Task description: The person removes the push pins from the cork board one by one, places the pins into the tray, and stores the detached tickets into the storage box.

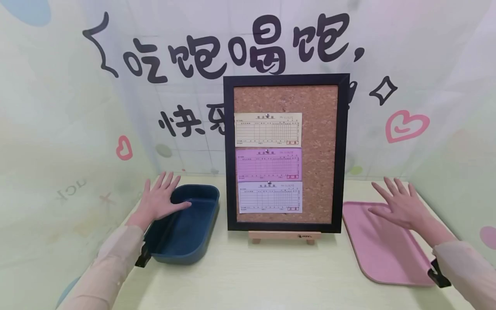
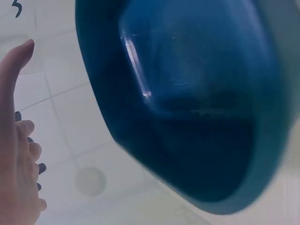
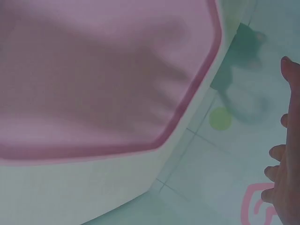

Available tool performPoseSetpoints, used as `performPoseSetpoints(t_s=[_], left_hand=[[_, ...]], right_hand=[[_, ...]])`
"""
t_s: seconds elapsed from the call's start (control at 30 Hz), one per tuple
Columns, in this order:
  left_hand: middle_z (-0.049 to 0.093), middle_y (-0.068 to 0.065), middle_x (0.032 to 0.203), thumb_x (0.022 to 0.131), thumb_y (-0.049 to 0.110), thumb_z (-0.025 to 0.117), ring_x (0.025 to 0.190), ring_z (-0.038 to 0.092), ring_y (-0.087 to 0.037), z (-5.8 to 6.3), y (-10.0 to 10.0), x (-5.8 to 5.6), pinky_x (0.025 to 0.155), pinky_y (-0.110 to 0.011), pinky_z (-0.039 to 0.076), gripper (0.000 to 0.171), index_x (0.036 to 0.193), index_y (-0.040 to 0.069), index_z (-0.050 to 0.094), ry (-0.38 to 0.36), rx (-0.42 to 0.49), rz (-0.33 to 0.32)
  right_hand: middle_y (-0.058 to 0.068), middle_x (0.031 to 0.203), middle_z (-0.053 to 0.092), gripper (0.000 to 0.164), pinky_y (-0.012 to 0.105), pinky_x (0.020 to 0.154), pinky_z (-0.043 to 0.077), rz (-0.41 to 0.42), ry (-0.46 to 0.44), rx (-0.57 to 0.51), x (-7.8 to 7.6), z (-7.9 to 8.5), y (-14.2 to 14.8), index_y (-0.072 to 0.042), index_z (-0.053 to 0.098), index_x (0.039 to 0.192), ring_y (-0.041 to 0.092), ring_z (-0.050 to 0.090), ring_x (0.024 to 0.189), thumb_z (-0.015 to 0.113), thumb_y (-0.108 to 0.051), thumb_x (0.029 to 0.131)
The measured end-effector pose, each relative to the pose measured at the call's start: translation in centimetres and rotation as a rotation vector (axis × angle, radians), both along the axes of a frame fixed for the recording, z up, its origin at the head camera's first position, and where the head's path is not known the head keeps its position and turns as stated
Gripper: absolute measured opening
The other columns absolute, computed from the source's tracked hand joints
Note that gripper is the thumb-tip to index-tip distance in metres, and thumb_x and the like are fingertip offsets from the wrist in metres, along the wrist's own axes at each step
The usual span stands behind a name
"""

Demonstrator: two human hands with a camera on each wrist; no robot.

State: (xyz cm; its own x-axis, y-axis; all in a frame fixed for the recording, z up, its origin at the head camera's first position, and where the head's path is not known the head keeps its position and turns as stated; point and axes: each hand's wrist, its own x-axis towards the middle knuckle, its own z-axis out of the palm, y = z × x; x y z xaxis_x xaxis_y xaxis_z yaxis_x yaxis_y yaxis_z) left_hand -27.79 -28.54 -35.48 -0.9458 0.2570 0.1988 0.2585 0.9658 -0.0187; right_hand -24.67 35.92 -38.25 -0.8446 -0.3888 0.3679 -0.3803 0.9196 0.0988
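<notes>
My left hand (image 1: 159, 200) is spread with straight fingers over the far left part of a deep dark blue tray (image 1: 207, 232), holding nothing. On the other side my right hand (image 1: 401, 207), fingers also spread and bare of any object, hovers above a shallow pink tray (image 1: 387, 254); its shadow falls on that tray in the right wrist view. Between the two trays stands a black-framed cork board (image 1: 319, 150). Three printed slips are pinned down its left half: a cream slip (image 1: 252, 131) on top, a pink-purple slip (image 1: 252, 165) in the middle, a pale lilac slip (image 1: 255, 200) below.
The board leans on a small wooden easel (image 1: 284, 235) on the pale table (image 1: 271, 275). Silver pushpins, one of them a pushpin (image 1: 267, 116) on the cream slip, fix the slips. A printed curtain (image 1: 193, 21) with black lettering encloses the back and sides.
</notes>
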Motion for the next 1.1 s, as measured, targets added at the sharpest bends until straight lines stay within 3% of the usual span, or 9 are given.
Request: performPoseSetpoints(t_s=[0.3,0.6,0.9,1.1], left_hand=[[0.017,-0.021,0.148,0.078,0.066,0.048,0.136,0.008,-0.035,2.4,1.9,-1.1,0.104,-0.06,0.0,0.094,0.145,0.007,0.02,0.043,0.032,-0.042],[0.022,-0.017,0.147,0.078,0.063,0.051,0.136,0.016,-0.032,5.0,5.2,-2.0,0.106,-0.056,0.005,0.09,0.144,0.008,0.022,0.158,0.119,-0.121],[0.037,-0.015,0.141,0.077,0.041,0.066,0.127,0.037,-0.031,6.1,9.0,-2.7,0.101,-0.047,0.03,0.079,0.139,0.005,0.034,0.338,0.454,-0.243],[0.042,-0.009,0.138,0.079,0.041,0.066,0.111,0.054,-0.025,6.7,11.5,-3.4,0.09,-0.045,0.042,0.075,0.14,0.011,0.034,0.335,0.632,-0.226]], right_hand=[[0.034,0.133,0.032,0.079,0.068,0.093,0.016,0.007,-0.038,-0.015,-0.1,1.2,-0.4,-0.01,0.028,0.142,0.054,0.027,0.119,0.056,-0.052,0.081],[0.034,0.135,0.03,0.079,0.068,0.092,0.018,-0.002,-0.045,-0.006,-0.6,2.4,-1.0,-0.009,0.028,0.141,0.053,0.026,0.12,0.055,-0.053,0.081],[0.034,0.135,0.032,0.076,0.065,0.093,0.021,0.012,-0.064,-0.002,-0.9,3.4,-1.7,-0.005,0.033,0.138,0.052,0.029,0.12,0.057,-0.05,0.081],[0.034,0.135,0.032,0.076,0.066,0.094,0.02,0.039,-0.069,-0.03,-1.0,4.0,-2.0,-0.004,0.033,0.138,0.053,0.029,0.12,0.058,-0.049,0.081]])
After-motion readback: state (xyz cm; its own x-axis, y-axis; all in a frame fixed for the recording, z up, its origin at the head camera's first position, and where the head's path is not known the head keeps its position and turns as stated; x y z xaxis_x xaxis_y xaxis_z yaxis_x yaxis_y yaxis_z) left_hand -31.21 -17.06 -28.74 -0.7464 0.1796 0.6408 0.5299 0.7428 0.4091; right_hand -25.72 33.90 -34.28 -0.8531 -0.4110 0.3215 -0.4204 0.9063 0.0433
